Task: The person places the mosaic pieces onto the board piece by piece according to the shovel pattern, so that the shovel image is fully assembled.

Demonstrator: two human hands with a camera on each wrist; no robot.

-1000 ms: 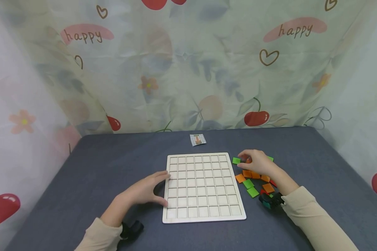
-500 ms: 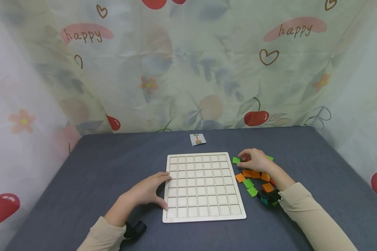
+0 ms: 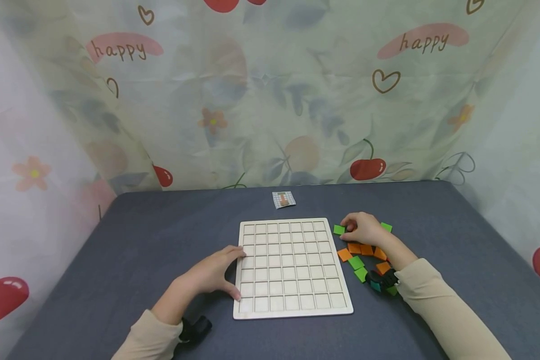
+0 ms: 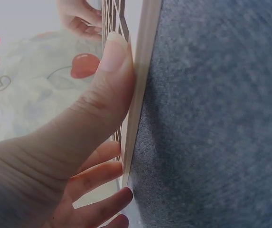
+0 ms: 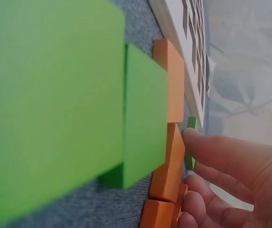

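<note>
A white gridded board [image 3: 292,267] lies flat in the middle of the table. At its left edge rests my left hand [image 3: 211,272], thumb and fingers spread apart along the rim; the left wrist view shows the thumb [image 4: 112,66] on the wooden border. Beyond the board's upper right corner, my right hand [image 3: 364,230] has thumb and forefinger at a small green tile [image 3: 339,229], which they appear to pinch. In the right wrist view the thumb partly covers that green tile [image 5: 191,152], and the other fingers curl below.
Several orange tiles [image 3: 354,248] and green tiles [image 3: 356,262] lie under and around the right forearm. Another green tile [image 3: 386,227] is behind the right hand. A small printed card [image 3: 283,199] lies past the board's far edge. A patterned curtain hangs behind the table.
The right wrist has shifted slightly leftward, while its fingertips stay by the green tile and its inner fingers draw in. The left hand slid marginally at the board's edge.
</note>
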